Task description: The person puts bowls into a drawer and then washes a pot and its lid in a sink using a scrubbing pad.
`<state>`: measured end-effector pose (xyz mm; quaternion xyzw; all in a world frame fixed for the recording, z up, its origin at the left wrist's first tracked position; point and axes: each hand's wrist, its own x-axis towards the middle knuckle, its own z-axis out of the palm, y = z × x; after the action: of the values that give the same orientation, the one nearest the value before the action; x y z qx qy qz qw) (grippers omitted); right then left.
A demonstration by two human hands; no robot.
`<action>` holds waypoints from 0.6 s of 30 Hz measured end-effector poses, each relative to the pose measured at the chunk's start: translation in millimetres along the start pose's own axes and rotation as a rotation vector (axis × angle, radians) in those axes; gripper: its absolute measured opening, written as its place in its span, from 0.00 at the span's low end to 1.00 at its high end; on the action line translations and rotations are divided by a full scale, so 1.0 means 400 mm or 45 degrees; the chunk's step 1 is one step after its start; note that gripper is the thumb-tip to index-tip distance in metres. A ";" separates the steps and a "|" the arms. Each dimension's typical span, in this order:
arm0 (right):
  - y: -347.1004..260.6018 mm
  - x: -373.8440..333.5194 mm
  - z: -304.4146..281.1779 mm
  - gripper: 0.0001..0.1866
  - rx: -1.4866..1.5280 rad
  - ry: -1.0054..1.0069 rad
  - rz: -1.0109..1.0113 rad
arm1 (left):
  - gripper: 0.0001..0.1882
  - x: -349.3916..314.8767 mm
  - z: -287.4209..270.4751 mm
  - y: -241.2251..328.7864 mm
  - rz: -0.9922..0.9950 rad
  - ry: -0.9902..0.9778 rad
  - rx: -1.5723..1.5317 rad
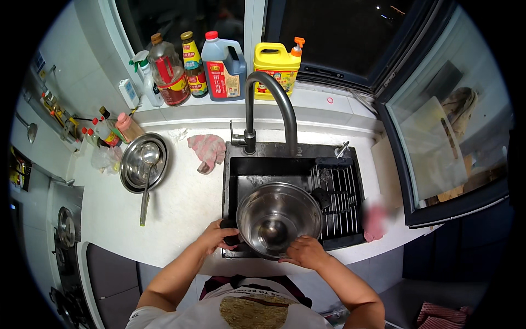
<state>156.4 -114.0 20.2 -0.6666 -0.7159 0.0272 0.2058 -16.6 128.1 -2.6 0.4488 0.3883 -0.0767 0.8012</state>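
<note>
Gripping one pot, left hand round one handle, right hand clasping rim

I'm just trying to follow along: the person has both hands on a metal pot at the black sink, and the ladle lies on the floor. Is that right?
Not quite: the head view shows the ladle resting in a metal bowl on the counter. The left hand and right hand are indeed on the pot at the black sink.

Dark window behind white countertop
</note>
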 end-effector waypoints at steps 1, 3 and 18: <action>0.001 0.002 0.001 0.19 0.004 0.012 0.012 | 0.18 0.013 -0.009 0.009 -0.015 0.050 0.255; 0.000 0.005 0.003 0.20 -0.004 0.008 0.038 | 0.23 0.066 -0.037 0.055 -0.039 0.150 0.762; 0.008 0.028 0.007 0.20 -0.020 0.046 0.090 | 0.27 0.402 -0.044 0.472 0.617 1.008 2.732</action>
<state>158.1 -102.2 19.4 -0.6934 -0.6883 0.0165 0.2124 173.2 288.5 5.5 0.9503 0.2512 -0.0653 -0.1719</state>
